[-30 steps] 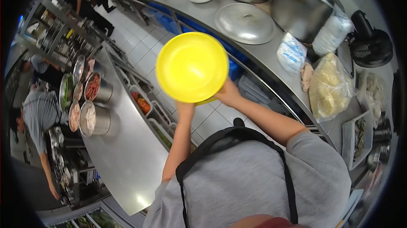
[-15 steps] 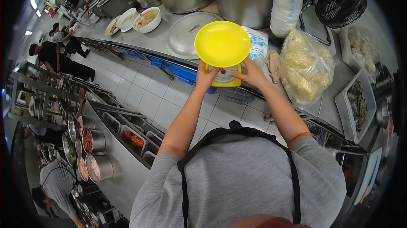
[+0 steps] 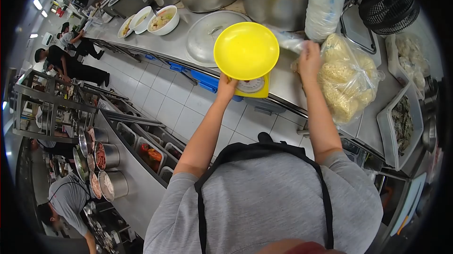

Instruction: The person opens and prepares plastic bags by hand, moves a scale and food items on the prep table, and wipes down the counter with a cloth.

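A yellow kitchen scale point(image 3: 258, 88) with a round dial and a wide yellow pan point(image 3: 246, 50) on top sits at the front edge of the steel counter. My left hand point(image 3: 227, 87) grips the left side of its body, fingers partly hidden beneath the pan. My right hand point(image 3: 309, 65), a little smeared by motion, is closed on the end of a clear plastic bag point(image 3: 289, 40) with blue print, right of the pan. Close beside that hand stands a large clear bag of noodles point(image 3: 348, 81).
Behind are large steel pots point(image 3: 273, 1), a round metal lid point(image 3: 203, 41) and white bowls of food point(image 3: 163, 21). To the right are wrapped white containers point(image 3: 324, 13), a black fan point(image 3: 389, 11) and a tub point(image 3: 398, 129) of greyish food. Co-workers point(image 3: 71, 63) stand at left.
My right hand has left the scale and moved right and back to the printed plastic bag, which is now lifted and blurred. My left hand stays on the scale.
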`<state>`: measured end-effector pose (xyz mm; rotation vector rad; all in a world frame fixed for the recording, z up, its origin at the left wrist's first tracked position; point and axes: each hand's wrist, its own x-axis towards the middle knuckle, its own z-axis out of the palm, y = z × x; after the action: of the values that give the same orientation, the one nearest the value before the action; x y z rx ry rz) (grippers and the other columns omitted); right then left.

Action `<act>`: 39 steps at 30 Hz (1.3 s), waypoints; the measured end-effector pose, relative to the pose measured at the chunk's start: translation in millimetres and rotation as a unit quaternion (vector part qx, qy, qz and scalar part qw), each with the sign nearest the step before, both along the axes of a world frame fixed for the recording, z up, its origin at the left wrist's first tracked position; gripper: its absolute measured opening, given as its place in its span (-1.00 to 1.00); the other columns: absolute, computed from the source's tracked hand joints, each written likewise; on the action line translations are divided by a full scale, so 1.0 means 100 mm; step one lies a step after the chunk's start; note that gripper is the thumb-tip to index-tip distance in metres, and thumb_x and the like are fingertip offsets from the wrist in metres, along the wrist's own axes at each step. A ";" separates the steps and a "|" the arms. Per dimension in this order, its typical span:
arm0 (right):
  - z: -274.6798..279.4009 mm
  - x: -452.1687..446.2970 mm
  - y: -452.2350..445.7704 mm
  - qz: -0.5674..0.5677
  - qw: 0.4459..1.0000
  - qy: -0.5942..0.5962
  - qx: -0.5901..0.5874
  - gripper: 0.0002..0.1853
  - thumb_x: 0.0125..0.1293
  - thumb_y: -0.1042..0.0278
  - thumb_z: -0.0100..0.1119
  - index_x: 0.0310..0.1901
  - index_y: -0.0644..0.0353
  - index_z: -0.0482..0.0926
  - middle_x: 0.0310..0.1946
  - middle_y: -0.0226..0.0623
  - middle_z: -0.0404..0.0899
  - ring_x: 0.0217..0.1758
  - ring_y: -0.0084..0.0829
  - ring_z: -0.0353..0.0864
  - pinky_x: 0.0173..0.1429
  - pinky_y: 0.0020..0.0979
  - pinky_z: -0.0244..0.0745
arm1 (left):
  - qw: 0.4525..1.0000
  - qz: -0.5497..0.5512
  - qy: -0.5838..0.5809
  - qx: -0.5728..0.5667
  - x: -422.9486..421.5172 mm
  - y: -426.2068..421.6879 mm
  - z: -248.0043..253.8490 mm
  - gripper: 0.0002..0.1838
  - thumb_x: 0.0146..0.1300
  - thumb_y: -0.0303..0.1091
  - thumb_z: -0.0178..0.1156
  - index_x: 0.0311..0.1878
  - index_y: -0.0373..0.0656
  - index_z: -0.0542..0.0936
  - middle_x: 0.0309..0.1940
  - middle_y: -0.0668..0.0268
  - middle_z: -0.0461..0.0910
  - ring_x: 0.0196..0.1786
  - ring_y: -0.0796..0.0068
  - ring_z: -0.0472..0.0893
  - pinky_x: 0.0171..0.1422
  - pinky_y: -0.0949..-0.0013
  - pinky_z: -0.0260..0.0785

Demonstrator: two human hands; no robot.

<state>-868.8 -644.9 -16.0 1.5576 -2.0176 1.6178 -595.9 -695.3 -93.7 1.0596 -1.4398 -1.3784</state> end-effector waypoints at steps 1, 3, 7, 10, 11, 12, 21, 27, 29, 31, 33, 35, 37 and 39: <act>0.21 -0.03 0.10 0.011 0.999 -0.018 -0.038 -0.79 0.03 0.59 0.02 -0.23 0.23 0.45 -0.29 -0.15 0.40 -0.19 -0.06 0.40 -0.10 -0.27 0.34 | 1.000 0.001 0.000 0.003 -0.03 0.01 0.01 -0.51 0.13 -0.39 0.19 0.13 -0.23 0.31 0.04 0.22 0.43 0.09 0.40 0.42 0.15 0.41 0.25; 0.49 -0.10 0.29 0.011 0.995 -0.014 -0.094 -0.74 0.07 0.64 -0.03 -0.17 0.23 0.46 -0.27 -0.21 0.44 -0.14 -0.20 0.46 -0.05 -0.35 0.38 | 0.999 -0.026 -0.021 0.042 -0.10 -0.01 0.14 -0.51 0.14 -0.37 0.18 0.13 -0.26 0.32 0.04 0.15 0.43 0.10 0.34 0.42 0.16 0.39 0.24; 0.74 -0.66 0.81 -0.039 0.973 -0.141 -0.179 -0.72 0.14 0.67 -0.06 -0.09 0.29 0.44 -0.12 -0.30 0.45 0.02 -0.50 0.42 0.04 -0.54 0.34 | 0.992 0.012 -0.062 -0.106 -0.48 -0.01 0.23 -0.47 0.14 -0.29 0.19 0.14 -0.29 0.30 0.03 0.06 0.44 0.11 0.22 0.41 0.19 0.31 0.21; 0.91 -0.93 1.29 -0.086 0.968 -0.078 -0.221 -0.71 0.14 0.68 -0.09 -0.08 0.31 0.43 -0.14 -0.29 0.44 -0.02 -0.51 0.41 0.06 -0.53 0.29 | 0.991 0.005 -0.004 -0.133 -0.74 -0.19 0.02 -0.40 0.13 -0.18 0.21 0.17 -0.30 0.28 0.07 -0.03 0.39 0.15 0.12 0.37 0.22 0.22 0.17; 0.91 -1.01 1.39 -0.101 0.965 -0.058 -0.236 -0.72 0.14 0.67 -0.10 -0.08 0.31 0.42 -0.16 -0.29 0.45 -0.04 -0.51 0.41 0.08 -0.52 0.28 | 0.990 -0.002 -0.028 -0.136 -0.82 -0.23 0.01 -0.35 0.11 -0.16 0.22 0.19 -0.29 0.26 0.10 -0.05 0.35 0.18 0.10 0.34 0.24 0.21 0.14; 0.93 -0.99 1.45 -0.115 0.966 -0.048 -0.226 -0.72 0.14 0.66 -0.10 -0.08 0.31 0.42 -0.15 -0.29 0.44 -0.05 -0.49 0.41 0.08 -0.51 0.27 | 0.989 -0.006 -0.051 -0.138 -0.89 -0.27 0.00 -0.31 0.10 -0.13 0.24 0.21 -0.29 0.23 0.14 -0.07 0.31 0.21 0.09 0.31 0.27 0.20 0.12; 1.12 -0.67 1.13 0.074 0.886 -0.189 -0.416 -0.80 0.25 0.36 0.09 -0.20 0.33 0.50 -0.20 -0.10 0.53 -0.16 -0.23 0.55 0.00 -0.31 0.48 | 0.924 -0.180 -0.265 -0.210 -0.53 -0.13 0.16 -0.06 0.00 -0.02 0.28 0.33 -0.29 0.04 0.31 -0.09 0.03 0.35 -0.02 0.06 0.41 0.19 -0.07; 1.02 0.44 0.17 0.197 0.955 -0.090 -0.205 -0.83 0.23 0.45 0.04 -0.17 0.31 0.46 -0.21 -0.16 0.50 -0.11 -0.23 0.49 0.06 -0.30 0.38 | 0.986 -0.033 -0.162 -0.028 0.62 0.64 0.54 -0.04 0.02 0.02 0.27 0.36 -0.17 -0.02 0.33 0.00 0.01 0.33 0.06 0.13 0.35 0.19 0.04; 0.86 0.97 -0.01 0.304 0.931 -0.132 -0.151 -0.83 0.27 0.45 -0.06 -0.15 0.30 0.42 -0.19 -0.18 0.46 -0.08 -0.25 0.44 0.11 -0.30 0.30 | 0.995 -0.012 -0.044 0.090 0.84 0.95 0.78 -0.04 0.04 0.03 0.26 0.38 -0.14 -0.05 0.32 0.02 0.04 0.31 0.10 0.19 0.32 0.20 0.10; 0.74 1.34 -0.03 0.454 0.880 -0.106 -0.089 -0.81 0.30 0.42 -0.09 -0.16 0.32 0.45 -0.19 -0.28 0.43 -0.07 -0.41 0.39 0.11 -0.41 0.25 | 0.968 -0.198 0.003 0.154 0.88 1.13 0.83 -0.05 0.11 -0.01 0.23 0.40 -0.10 -0.13 0.29 0.10 0.12 0.22 0.21 0.32 0.25 0.25 0.19; 0.57 1.56 -0.02 0.520 0.844 -0.131 -0.028 -0.84 0.27 0.48 -0.09 -0.17 0.28 0.45 -0.20 -0.32 0.43 -0.09 -0.47 0.38 0.12 -0.45 0.23 | 0.957 -0.234 0.055 0.165 0.82 1.25 0.82 -0.07 0.13 -0.03 0.21 0.40 -0.09 -0.14 0.27 0.12 0.16 0.19 0.26 0.35 0.23 0.28 0.20; 0.50 1.62 0.11 0.553 0.826 -0.108 0.009 -0.78 0.14 0.61 -0.12 -0.18 0.27 0.44 -0.22 -0.31 0.42 -0.08 -0.44 0.37 0.10 -0.44 0.22 | 0.933 -0.274 0.158 0.173 0.67 1.27 0.74 -0.10 0.18 -0.08 0.18 0.40 -0.09 -0.18 0.22 0.13 0.24 0.16 0.35 0.38 0.20 0.35 0.23; 0.54 1.62 0.25 0.527 0.832 -0.173 0.030 -0.72 -0.05 0.60 -0.14 -0.23 0.33 0.41 -0.27 -0.21 0.39 -0.14 -0.35 0.37 0.05 -0.45 0.23 | 0.961 -0.243 0.002 0.131 0.50 1.21 0.72 -0.19 0.20 -0.09 0.16 0.37 -0.13 -0.04 0.20 0.10 0.28 0.11 0.33 0.43 0.16 0.32 0.28; 0.59 1.47 0.29 0.466 0.859 -0.208 0.046 -0.74 -0.05 0.62 -0.17 -0.26 0.33 0.41 -0.28 -0.21 0.40 -0.17 -0.36 0.37 0.01 -0.48 0.24 | 0.946 -0.271 -0.171 0.056 0.33 1.12 0.70 -0.24 0.16 -0.09 0.17 0.33 -0.21 0.10 0.18 0.05 0.29 0.04 0.27 0.48 0.14 0.30 0.30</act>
<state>-721.9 -615.5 43.0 2.6780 -1.5374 2.3436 -562.5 -582.9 -23.8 1.0547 -2.0382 -1.7330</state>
